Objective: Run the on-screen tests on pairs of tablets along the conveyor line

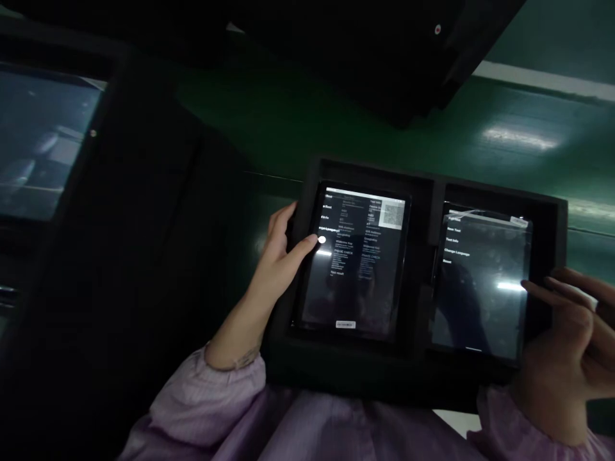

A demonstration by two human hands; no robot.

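Note:
A black tray [500, 192] with two compartments lies in front of me, one tablet in each. My left hand [276, 259] grips the tray's left wall, fingers along the outside and thumb over the rim. That thumb touches the left edge of the left tablet [355, 301], beside a white dot on its screen. Overlapping menu and information text shows there, with a square code at top right. The right tablet [475, 314] displays a short menu list. Over its right edge is my right hand [571, 333], fingers apart, index fingertip at the screen, contact unclear.
Another tablet-like screen [43, 147] sits in a dark frame at the left. A large black object [375, 57] overhangs the far side. Beneath is a shiny green surface [509, 137] with a pale strip [548, 80] across it.

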